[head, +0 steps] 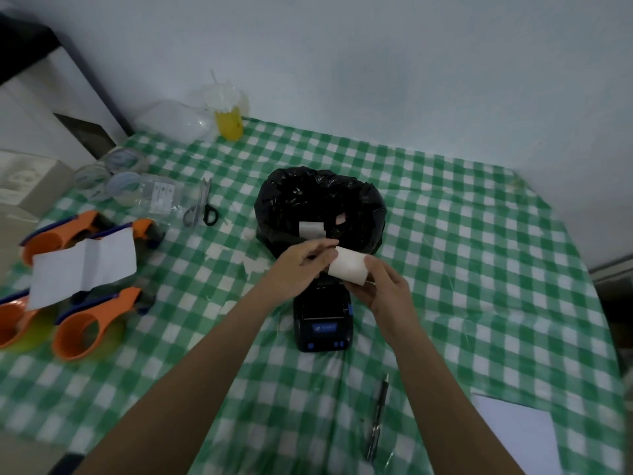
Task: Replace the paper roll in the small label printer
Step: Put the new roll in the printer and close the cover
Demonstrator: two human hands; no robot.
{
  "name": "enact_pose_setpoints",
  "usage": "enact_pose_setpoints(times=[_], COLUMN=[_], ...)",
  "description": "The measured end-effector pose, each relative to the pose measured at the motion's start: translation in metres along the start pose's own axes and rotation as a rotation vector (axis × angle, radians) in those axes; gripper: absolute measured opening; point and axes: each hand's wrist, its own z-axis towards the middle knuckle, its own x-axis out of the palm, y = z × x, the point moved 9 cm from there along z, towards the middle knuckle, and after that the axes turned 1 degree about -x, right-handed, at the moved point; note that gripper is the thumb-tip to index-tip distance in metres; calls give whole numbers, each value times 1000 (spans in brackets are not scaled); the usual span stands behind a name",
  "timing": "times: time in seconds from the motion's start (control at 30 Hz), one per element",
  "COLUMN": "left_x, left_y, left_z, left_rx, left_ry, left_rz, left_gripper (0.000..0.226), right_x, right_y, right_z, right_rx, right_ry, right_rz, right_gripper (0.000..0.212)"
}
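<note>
A white cylindrical paper roll is held above the far end of a small black plastic label printer with blue buttons, which sits on the green-and-white checked plastic tablecloth near the middle of the table; the left hand comes in from eight o'clock and pinches the roll's left end with fingers curled close around it; the right hand comes from five o'clock and grips the roll's right end between thumb and fingers, so both hands are closed on the roll; whether the printer's lid is up is hard to tell, since the hands cover its far end. At twelve o'clock from the printer, just beyond the hands, stands a bin lined with a black plastic bag, with a white scrap of paper lying inside it. At ten o'clock lie grey-and-black scissors; further round, at nine o'clock, are orange plastic tape dispensers with a white folded paper sheet resting over them. A dark pen lies at five o'clock on the cloth, and a white sheet of paper sits beyond it at the near right edge. At eleven o'clock, by the wall, stands a yellow cup wrapped in clear plastic.
</note>
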Motion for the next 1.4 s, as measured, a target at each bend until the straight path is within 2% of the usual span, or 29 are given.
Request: enact_pose_setpoints(times=[0.13, 0.33, 0.5, 0.6, 0.7, 0.8, 0.9, 1.03, 1.2, 1.3, 1.4], left_x=[12, 10, 5, 15, 10, 2, -5, -6, -5, -3, 1], left_y=[19, 35, 24, 22, 15, 7, 7, 4, 6, 7, 11], left_z=[-29, -52, -68, -73, -77, -77, -73, -71, -67, -65, -63], left_rx=[-5, -4, 96, 135, 158, 160, 122, 101, 24, -42, -104], left_ry=[59, 17, -160, -151, -223, -187, -70, 54, 248, 356, 424], left_rz=[-1, -70, -17, -14, -54, -148, -192, -123, -66, -34, -124], left_gripper=[53, 59, 39, 53, 48, 49, 52, 51, 56, 54, 58], right_x=[-1, 0, 6, 15, 24, 22, 18, 30, 55, 69, 76], right_y=[-24, -38, -46, -45, -38, -22, 3, 29, 38, 33, 25], right_z=[-20, -40, -47, -50, -54, -57, -58, -60, -60, -65, -63], right_rx=[60, 88, 117, 104, 74, -24, -167, -361, -604, -783, -837], right_ry=[41, 100, 32, 27, 68, 107, 157, 323, 558, 696, 766], right_rz=[-26, -90, -14, 5, -18, -193, -414, -653, -1162, -1463, -1558], right_gripper=[21, 14, 6, 12, 11, 12, 23, 20, 48, 45, 44])
